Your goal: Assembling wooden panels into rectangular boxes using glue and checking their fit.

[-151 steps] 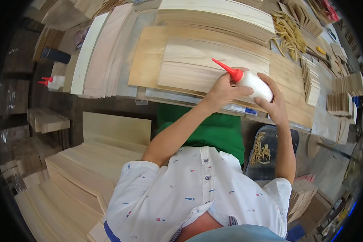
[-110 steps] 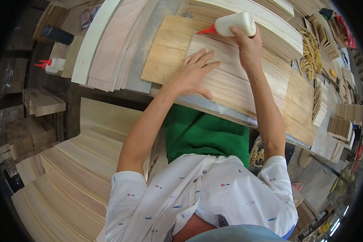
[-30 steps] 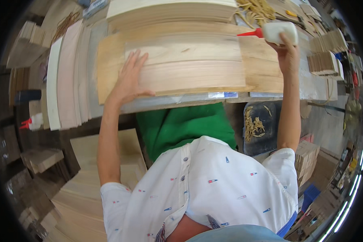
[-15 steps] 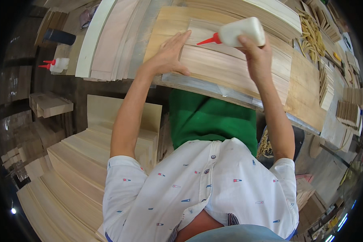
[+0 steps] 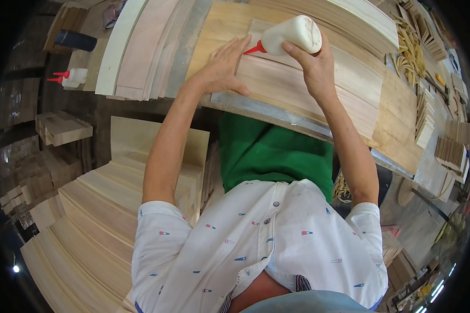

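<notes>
My right hand (image 5: 318, 65) grips a white glue bottle (image 5: 292, 36) with a red pointed nozzle. The bottle is tipped, its nozzle pointing left and down toward the left end of a pale wooden board (image 5: 292, 77). Fingers stretched and thumb apart, my left hand (image 5: 223, 68) lies at that board's left end, holding nothing. The nozzle tip is close to my left fingertips; whether it touches the wood I cannot tell. The board lies with other thin boards on a larger yellowish wooden panel (image 5: 402, 125).
Stacked planks (image 5: 143, 47) lie left on the bench, and more (image 5: 344, 21) at the back. Two red-tipped bottles (image 5: 75, 77) and a dark cylinder (image 5: 75, 40) stand far left. Yellowish bands (image 5: 410, 49) and small wood pieces (image 5: 451, 154) lie right. A big plank pile (image 5: 89, 224) is lower left.
My right hand has moved left with the glue bottle, bringing the red nozzle close to the fingertips of my left hand. The left hand has hardly moved.
</notes>
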The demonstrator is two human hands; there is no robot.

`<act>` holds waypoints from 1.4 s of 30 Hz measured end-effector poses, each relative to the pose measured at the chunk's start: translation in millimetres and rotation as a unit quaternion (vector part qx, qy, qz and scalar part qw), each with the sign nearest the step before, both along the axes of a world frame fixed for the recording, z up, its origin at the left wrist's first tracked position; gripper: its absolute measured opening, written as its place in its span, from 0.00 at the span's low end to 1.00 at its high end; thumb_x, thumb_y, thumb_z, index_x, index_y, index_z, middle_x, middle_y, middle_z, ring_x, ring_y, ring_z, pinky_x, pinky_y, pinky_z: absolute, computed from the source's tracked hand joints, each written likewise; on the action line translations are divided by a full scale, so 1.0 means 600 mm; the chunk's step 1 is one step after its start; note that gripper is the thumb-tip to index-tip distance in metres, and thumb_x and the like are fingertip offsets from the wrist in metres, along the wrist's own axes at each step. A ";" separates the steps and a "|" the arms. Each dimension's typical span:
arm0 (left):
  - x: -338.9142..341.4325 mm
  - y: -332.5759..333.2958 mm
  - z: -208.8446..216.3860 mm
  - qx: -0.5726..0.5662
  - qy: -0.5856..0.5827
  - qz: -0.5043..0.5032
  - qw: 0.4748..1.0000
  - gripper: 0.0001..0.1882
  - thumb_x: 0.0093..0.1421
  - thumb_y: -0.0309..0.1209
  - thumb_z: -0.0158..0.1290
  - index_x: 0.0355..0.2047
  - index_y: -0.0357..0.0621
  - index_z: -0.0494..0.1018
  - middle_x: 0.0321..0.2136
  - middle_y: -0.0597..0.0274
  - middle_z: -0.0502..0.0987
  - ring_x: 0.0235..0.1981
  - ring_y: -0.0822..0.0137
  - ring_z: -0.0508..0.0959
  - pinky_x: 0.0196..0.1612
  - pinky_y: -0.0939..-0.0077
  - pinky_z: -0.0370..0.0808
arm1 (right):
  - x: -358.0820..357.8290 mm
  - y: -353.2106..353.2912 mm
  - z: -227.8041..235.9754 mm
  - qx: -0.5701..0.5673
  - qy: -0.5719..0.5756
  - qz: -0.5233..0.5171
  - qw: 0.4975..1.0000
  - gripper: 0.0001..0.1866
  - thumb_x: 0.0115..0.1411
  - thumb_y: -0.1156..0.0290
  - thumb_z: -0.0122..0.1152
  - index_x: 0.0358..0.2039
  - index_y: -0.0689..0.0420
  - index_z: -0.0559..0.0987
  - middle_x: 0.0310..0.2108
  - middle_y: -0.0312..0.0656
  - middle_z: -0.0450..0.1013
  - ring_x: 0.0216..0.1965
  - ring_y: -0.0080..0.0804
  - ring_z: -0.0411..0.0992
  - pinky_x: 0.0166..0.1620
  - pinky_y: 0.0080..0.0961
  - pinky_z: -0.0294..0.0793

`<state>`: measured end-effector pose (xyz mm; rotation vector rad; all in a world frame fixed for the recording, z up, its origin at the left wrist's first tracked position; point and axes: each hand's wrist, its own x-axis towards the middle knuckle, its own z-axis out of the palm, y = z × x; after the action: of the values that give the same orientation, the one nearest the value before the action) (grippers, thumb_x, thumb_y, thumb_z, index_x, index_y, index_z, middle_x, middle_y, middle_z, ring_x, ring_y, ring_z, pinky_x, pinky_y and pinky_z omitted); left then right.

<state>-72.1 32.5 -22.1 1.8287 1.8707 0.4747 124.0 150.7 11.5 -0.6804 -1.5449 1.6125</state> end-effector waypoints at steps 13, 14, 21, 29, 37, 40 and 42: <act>0.005 0.002 0.010 -0.015 0.003 0.006 1.000 0.68 0.30 0.45 0.70 0.67 0.46 0.41 0.65 0.44 0.50 0.68 0.54 0.45 0.68 0.61 0.44 | 0.048 0.019 0.008 0.027 -0.037 -0.025 0.999 0.28 0.51 0.71 0.69 0.51 0.62 0.68 0.43 0.41 0.74 0.45 0.26 0.72 0.48 0.23 0.72; 0.006 0.001 0.012 -0.018 -0.002 0.013 1.000 0.67 0.30 0.43 0.70 0.67 0.46 0.42 0.66 0.47 0.49 0.68 0.54 0.45 0.68 0.61 0.44 | 0.060 0.021 0.010 0.027 -0.037 -0.026 0.999 0.28 0.51 0.71 0.69 0.51 0.62 0.68 0.43 0.41 0.74 0.45 0.26 0.72 0.48 0.23 0.72; 0.016 0.006 0.020 -0.029 -0.015 0.027 0.999 0.64 0.31 0.38 0.69 0.67 0.45 0.44 0.66 0.49 0.49 0.68 0.53 0.46 0.68 0.61 0.45 | 0.176 0.046 0.018 0.000 -0.048 -0.079 0.996 0.27 0.52 0.76 0.67 0.53 0.61 0.69 0.44 0.39 0.73 0.46 0.26 0.71 0.50 0.24 0.70; 0.020 0.009 0.025 -0.026 -0.015 0.021 0.999 0.62 0.30 0.36 0.68 0.66 0.43 0.46 0.65 0.48 0.50 0.67 0.53 0.47 0.68 0.63 0.45 | 0.334 0.084 0.022 0.003 -0.038 -0.119 0.992 0.27 0.52 0.77 0.66 0.53 0.60 0.68 0.45 0.38 0.72 0.47 0.27 0.70 0.52 0.26 0.69; 0.028 0.016 0.036 -0.049 -0.038 0.037 0.997 0.62 0.28 0.34 0.67 0.66 0.41 0.47 0.65 0.50 0.51 0.67 0.54 0.48 0.68 0.65 0.46 | 0.448 0.119 0.049 0.035 -0.123 -0.166 0.978 0.27 0.53 0.72 0.66 0.53 0.62 0.68 0.44 0.39 0.72 0.46 0.28 0.71 0.48 0.26 0.71; 0.027 0.018 0.036 -0.040 -0.033 0.025 0.998 0.62 0.28 0.33 0.67 0.66 0.41 0.47 0.65 0.50 0.51 0.67 0.53 0.48 0.68 0.65 0.47 | 0.467 0.131 0.055 0.034 -0.130 -0.160 0.978 0.28 0.53 0.71 0.66 0.53 0.62 0.68 0.44 0.40 0.72 0.45 0.29 0.71 0.47 0.27 0.73; 0.028 0.018 0.038 -0.042 -0.025 0.023 0.999 0.63 0.28 0.34 0.68 0.66 0.41 0.47 0.65 0.50 0.51 0.67 0.53 0.48 0.68 0.65 0.46 | 0.475 0.139 0.057 0.039 -0.136 -0.159 0.977 0.28 0.53 0.70 0.66 0.53 0.62 0.68 0.44 0.41 0.72 0.45 0.29 0.71 0.47 0.27 0.73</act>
<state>-55.5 43.4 0.5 1.7072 1.8747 0.4478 408.9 234.1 45.9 -1.0811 -1.5851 1.2522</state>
